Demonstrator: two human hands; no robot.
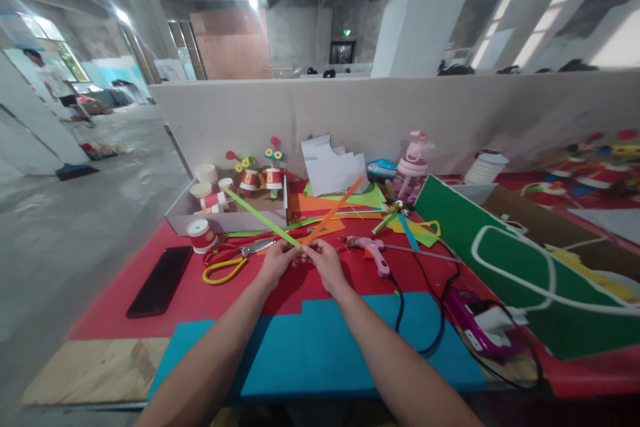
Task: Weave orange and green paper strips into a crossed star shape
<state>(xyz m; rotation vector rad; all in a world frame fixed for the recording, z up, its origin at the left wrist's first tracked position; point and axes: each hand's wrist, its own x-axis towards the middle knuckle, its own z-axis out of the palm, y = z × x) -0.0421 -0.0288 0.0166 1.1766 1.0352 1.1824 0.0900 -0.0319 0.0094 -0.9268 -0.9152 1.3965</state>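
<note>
My left hand [279, 261] and my right hand [324, 263] meet over the red tabletop, fingers pinched together. Between them are the near ends of a green paper strip [260, 217] and an orange paper strip [335, 209], which form a V spreading away from me. Whether the ends are stuck together is hidden by my fingers. Scissors [225, 271] with yellow and red handles lie just left of my left hand. To the right of my right hand rests a pink glue gun [369, 248], a small red light showing on it.
A white box [235, 223] holds paper cups and two cup figures. Behind my hands are paper scraps [335, 170]. A phone [160, 280] lies left, blue sheets [280, 353] in front. At right stand a green-sided box [500, 273], cables and a purple power strip [475, 323].
</note>
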